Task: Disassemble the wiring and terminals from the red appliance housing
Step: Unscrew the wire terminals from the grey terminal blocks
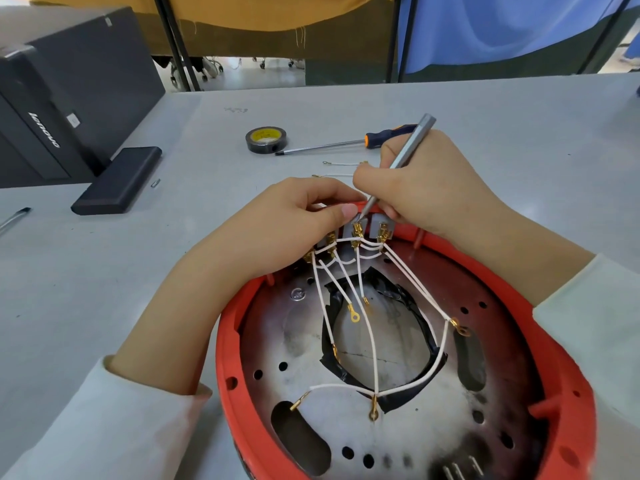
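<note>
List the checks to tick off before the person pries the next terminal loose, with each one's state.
1. Slim grey metal tool gripped by right hand: ok.
2. Tool tip on a brass spade terminal: ok.
3. Left hand steadying the grey terminal block at the rim of the round red plastic housing: ok.
4. Terminal already loose: cannot tell.
5. White wires free of the tool: ok.
6. Orange-handled screwdriver out of the way: ok.
</note>
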Motion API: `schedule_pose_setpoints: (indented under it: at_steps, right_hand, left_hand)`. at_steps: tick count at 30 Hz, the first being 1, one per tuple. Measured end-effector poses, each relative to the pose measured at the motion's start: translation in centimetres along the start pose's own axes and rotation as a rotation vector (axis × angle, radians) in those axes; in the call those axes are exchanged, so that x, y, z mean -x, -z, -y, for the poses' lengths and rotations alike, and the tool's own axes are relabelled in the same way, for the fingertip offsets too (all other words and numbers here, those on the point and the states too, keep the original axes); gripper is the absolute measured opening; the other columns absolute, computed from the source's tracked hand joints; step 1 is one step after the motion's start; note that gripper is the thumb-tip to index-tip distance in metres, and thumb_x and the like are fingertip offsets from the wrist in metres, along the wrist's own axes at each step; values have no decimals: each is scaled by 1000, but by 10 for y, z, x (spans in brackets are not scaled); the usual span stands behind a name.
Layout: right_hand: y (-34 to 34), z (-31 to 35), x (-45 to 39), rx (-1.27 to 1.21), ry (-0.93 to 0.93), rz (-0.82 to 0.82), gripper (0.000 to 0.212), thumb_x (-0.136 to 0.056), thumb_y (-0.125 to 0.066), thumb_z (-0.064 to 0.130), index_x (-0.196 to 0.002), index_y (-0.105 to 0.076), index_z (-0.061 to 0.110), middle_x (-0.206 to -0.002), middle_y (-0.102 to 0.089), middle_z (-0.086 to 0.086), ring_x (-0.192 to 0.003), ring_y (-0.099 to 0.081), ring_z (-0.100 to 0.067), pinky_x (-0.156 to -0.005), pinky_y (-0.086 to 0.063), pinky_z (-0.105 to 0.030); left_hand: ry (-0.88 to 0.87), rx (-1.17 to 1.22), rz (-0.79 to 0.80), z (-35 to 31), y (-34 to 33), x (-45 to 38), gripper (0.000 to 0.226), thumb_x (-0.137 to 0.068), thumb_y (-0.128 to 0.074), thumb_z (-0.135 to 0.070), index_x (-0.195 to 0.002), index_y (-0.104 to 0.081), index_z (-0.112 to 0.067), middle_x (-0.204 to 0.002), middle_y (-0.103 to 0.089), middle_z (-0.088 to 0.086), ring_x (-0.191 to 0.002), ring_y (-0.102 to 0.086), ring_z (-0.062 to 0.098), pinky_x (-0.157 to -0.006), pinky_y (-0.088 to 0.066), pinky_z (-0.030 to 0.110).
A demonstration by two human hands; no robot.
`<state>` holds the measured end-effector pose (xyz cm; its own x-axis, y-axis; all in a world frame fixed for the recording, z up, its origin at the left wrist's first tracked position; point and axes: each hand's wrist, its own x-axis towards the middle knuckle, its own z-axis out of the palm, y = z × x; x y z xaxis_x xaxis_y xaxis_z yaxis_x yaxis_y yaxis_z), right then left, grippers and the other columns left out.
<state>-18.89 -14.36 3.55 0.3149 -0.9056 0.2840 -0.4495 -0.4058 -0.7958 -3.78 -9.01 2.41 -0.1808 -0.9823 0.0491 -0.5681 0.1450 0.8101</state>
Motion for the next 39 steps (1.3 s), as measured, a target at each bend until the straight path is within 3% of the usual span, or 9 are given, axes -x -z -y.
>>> schedule_pose_setpoints:
  at_steps: [4,8,15,20,24,26,28,32,39]
  right_hand:
    - [3,-2,4,-55,19,-24,32,-81,-57,16,-54,-39,14,-34,-47,4,-35,-47,-5,-38,-34,-12]
    - [5,-5,8,-32,65,-50,35,-79,-59,14,-52,-38,17,-35,-47,6,-36,-42,-6,-42,-33,-13]
    - [3,-6,8,43,81,-68,37,-79,-63,16,-52,-38,17,-43,-45,3,-41,-40,-7,-42,-31,-13]
    - [2,-4,11,35,121,-102,39,-79,-67,18,-52,-38,18,-45,-40,6,-41,-39,-5,-43,-31,-12]
    - [-1,-3,8,41,112,-113,42,-79,-69,19,-52,-38,16,-42,-39,9,-44,-40,-6,-44,-30,-12]
    - [-1,-3,6,40,106,-109,39,-80,-68,19,-55,-40,10,-46,-41,4,-46,-41,-8,-45,-32,-17]
    - [-1,-1,5,34,97,-92,33,-81,-65,15,-58,-43,5,-49,-43,-6,-46,-44,-13,-47,-35,-23]
    - [-1,-1,3,20,55,-46,31,-80,-62,10,-56,-43,7,-45,-43,-5,-35,-40,-6,-39,-32,-13]
    - [0,1,-8,57,-81,49,33,-80,-60,14,-53,-42,11,-38,-45,3,-32,-37,-5,-37,-31,-14]
  left_hand:
    - [-4,-9,-10,0,1,1,22,-94,-54,-27,-111,-67,-30,-106,-69,-13,-102,-63,7,-100,-44,36]
    - [-7,-5,-6,1,1,1,21,-94,-54,-27,-110,-67,-33,-105,-70,-11,-101,-64,13,-98,-46,38]
    - [-25,10,-10,4,1,1,20,-94,-54,-26,-104,-66,-40,-102,-70,-18,-98,-63,2,-96,-46,30]
    - [-31,-13,-8,3,1,1,21,-94,-54,-29,-100,-65,-46,-96,-71,-12,-91,-65,13,-85,-50,27]
    - [-26,-22,-18,2,1,2,20,-94,-54,-29,-98,-65,-45,-80,-70,-5,-58,-58,9,-58,-47,18]
    - [-17,-21,-9,1,1,2,21,-95,-54,-29,-99,-65,-45,-89,-72,-1,-74,-66,17,-75,-53,26]
    - [-10,-15,-4,0,0,2,20,-94,-53,-29,-102,-65,-44,-100,-72,3,-96,-65,25,-90,-49,39]
    - [-6,-15,-5,0,0,1,21,-94,-54,-27,-107,-66,-38,-101,-72,0,-99,-64,24,-94,-47,42]
    - [-5,4,4,1,-1,-1,21,-94,-54,-25,-107,-67,-34,-103,-71,7,-102,-63,31,-95,-46,47]
